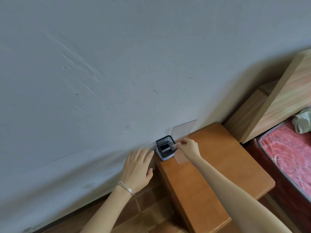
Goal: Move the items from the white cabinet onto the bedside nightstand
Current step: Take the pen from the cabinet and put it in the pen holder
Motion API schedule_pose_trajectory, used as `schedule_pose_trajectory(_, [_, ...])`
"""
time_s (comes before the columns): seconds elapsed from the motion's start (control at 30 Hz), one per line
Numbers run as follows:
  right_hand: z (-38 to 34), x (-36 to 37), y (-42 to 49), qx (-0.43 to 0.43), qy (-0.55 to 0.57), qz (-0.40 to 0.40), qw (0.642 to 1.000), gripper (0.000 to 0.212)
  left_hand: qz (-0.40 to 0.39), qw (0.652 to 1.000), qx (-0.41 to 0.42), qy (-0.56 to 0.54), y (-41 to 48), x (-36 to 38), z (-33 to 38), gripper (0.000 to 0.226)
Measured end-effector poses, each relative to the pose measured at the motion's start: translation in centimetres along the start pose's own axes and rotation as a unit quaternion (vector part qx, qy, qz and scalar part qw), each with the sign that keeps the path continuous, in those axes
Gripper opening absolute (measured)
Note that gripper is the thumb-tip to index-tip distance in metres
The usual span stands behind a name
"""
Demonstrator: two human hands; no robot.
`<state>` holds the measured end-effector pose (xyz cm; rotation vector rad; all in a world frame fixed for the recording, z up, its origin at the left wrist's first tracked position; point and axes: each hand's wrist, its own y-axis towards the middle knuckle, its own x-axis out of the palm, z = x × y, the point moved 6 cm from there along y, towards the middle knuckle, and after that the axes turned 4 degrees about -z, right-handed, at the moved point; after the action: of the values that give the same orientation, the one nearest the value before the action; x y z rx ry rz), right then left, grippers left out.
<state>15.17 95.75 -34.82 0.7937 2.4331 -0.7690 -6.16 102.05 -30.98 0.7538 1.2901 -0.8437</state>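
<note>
- Now, my right hand [188,147] pinches a thin clear stick [170,147] between thumb and fingertips; I cannot tell what the stick is. Its far end is down inside the black mesh holder [165,143].
- The holder stands at the back left corner of the nightstand [218,174], close to the wall [117,81], on a white base [165,158]. Whether base and holder are one piece I cannot tell.
- My left hand [137,170] is open, fingers spread, holding nothing. It is just beside the surface's left edge and near the holder, without clearly touching it.
- As I judge it, the step is dropping the stick into the holder. I would tip it more upright before letting go, so it slides down the inside and does not lever on the rim.
- The holder looks light and sits near the edge, so a sideways push could tip it off. I would bring the left fingers against its side to steady it.
- A clear sheet [185,127] leans on the wall just behind, and a flat clear piece [180,159] lies on the surface beside the base, under my right wrist. I would lift the hand straight up to avoid dragging either.
</note>
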Motion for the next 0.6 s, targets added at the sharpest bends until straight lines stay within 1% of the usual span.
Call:
schedule_pose_trajectory(0.1, [0.5,1.1,0.9,0.005,-0.011,-0.005,1.000,0.026,-0.004,1.000,0.000,0.004,0.5,0.1,-0.8,0.061])
schedule_pose_trajectory(0.23, [-0.3,0.8,0.4,-0.001,-0.039,-0.040,0.998,0.047,-0.007,1.000,0.006,0.007,1.3,-1.2,-1.0,0.056])
schedule_pose_trajectory(0.3, [-1.2,-0.6,-0.9,-0.019,-0.095,-0.047,0.994,0.050,-0.009,1.000,0.018,-0.001,1.6,-2.8,-0.4,0.054])
schedule_pose_trajectory(0.33, [-1.8,-1.7,-1.8,-0.036,-0.143,-0.049,0.988,0.049,-0.009,1.000,0.025,-0.005,1.9,-3.7,0.0,0.053])
schedule_pose_trajectory(0.4, [-3.3,-4.2,-3.9,-0.099,-0.256,-0.038,0.961,0.050,-0.009,0.999,0.039,-0.012,2.6,-5.9,1.0,0.052])
schedule_pose_trajectory(0.5, [-5.8,-8.4,-7.9,-0.205,-0.366,0.001,0.908,0.054,-0.007,0.998,0.063,-0.016,4.0,-9.8,3.3,0.051])
schedule_pose_trajectory(0.57, [-7.3,-11.2,-10.7,-0.236,-0.418,0.027,0.877,0.058,0.002,0.996,0.088,-0.019,4.9,-12.8,5.6,0.052])
schedule_pose_trajectory(0.6, [-8.1,-12.7,-12.2,-0.244,-0.433,0.036,0.867,0.061,0.008,0.994,0.106,-0.019,5.3,-14.4,6.9,0.053])
